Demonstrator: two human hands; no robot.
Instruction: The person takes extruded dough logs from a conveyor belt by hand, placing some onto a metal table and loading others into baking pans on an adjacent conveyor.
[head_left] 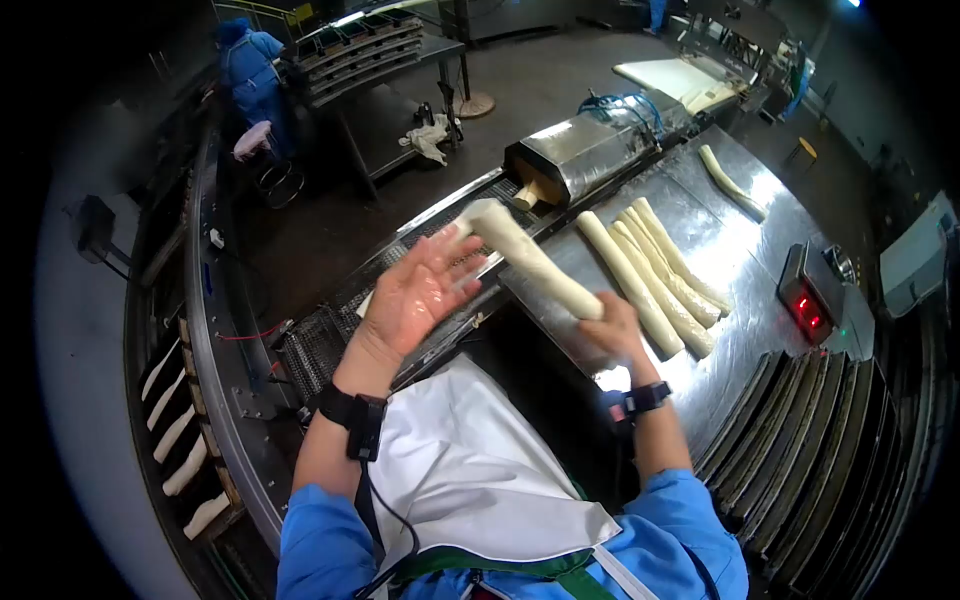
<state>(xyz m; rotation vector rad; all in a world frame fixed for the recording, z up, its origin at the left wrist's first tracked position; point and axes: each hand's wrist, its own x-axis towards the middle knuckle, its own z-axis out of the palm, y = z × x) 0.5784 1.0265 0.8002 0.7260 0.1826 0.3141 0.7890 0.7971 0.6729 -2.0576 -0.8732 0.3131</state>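
Note:
My right hand (612, 332) is closed around the near end of a long pale dough log (540, 268). The log slants up and to the left, held in the air over the gap between conveyor and steel table. Its far end bends over near the fingertips of my left hand (422, 292); whether they touch it I cannot tell. That left hand is open, palm up, fingers spread and shiny wet. A pale bit of dough (364, 304) shows behind the left wrist. On the table to the right lie several dough logs (632, 290) side by side.
A mesh conveyor (330, 345) runs out of a metal housing (590, 150), with dough at its mouth. The steel table (745, 270) bears a lone dough strip (730, 182) and a scale with red digits (808, 305). Stacked trays (790, 450) stand front right. A co-worker (252, 75) stands far left.

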